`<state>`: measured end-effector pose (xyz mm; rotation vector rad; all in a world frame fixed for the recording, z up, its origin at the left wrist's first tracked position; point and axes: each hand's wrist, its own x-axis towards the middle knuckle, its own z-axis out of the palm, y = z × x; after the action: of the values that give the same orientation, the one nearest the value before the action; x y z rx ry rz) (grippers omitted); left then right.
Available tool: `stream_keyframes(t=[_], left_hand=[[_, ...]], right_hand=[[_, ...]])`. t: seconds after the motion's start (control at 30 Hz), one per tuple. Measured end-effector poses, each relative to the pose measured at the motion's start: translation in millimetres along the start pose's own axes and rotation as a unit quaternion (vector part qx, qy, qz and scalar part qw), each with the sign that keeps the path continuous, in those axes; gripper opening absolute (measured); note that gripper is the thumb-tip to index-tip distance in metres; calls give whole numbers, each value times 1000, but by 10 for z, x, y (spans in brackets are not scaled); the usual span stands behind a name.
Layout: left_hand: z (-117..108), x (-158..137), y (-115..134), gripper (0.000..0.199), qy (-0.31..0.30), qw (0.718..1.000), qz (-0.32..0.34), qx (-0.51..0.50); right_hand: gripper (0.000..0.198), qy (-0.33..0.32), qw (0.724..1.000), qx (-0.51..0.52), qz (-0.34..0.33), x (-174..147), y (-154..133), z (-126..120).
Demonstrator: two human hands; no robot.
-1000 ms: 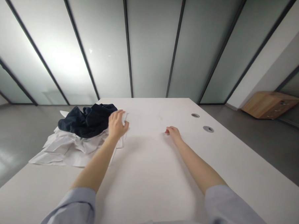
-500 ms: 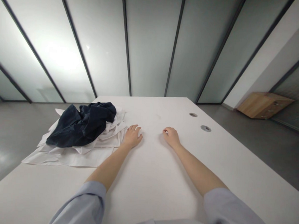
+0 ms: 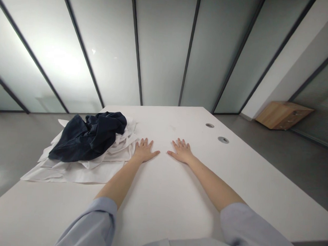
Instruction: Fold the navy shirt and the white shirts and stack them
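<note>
My left hand (image 3: pixel 145 151) lies palm down with fingers spread on the white table (image 3: pixel 166 195), holding nothing. Its outer side is close to the edge of a pile of white cloth (image 3: pixel 96 171); I cannot tell if they touch. On that pile rests a crumpled dark navy garment (image 3: pixel 88 138). My right hand (image 3: pixel 181 151) is likewise flat on the tabletop, fingers apart and nothing in it. Both thumbs point inward, with a small gap between them.
Two round metal cable holes, a far one (image 3: pixel 210 125) and a nearer one (image 3: pixel 223 140), are set in the table's right side. Frosted glass panels (image 3: pixel 161 50) stand behind the table. A wooden cabinet (image 3: pixel 282 115) sits on the floor at the right.
My hands have gone from curled fingers to lying flat and spread on the table. The cloth pile keeps its shape, and the view has shifted slightly.
</note>
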<state>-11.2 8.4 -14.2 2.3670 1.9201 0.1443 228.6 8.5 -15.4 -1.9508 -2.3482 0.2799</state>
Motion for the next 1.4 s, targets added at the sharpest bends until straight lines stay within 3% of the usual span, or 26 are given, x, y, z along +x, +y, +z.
stream_keyframes(t=[0.63, 1.4], left_hand=[[-39, -17, 33, 95, -29, 998, -8, 46], [-35, -18, 35, 95, -27, 998, -8, 52]], right_hand=[[94, -42, 998, -43, 1, -8, -30, -71], [93, -42, 998, -49, -1, 3, -26, -64]])
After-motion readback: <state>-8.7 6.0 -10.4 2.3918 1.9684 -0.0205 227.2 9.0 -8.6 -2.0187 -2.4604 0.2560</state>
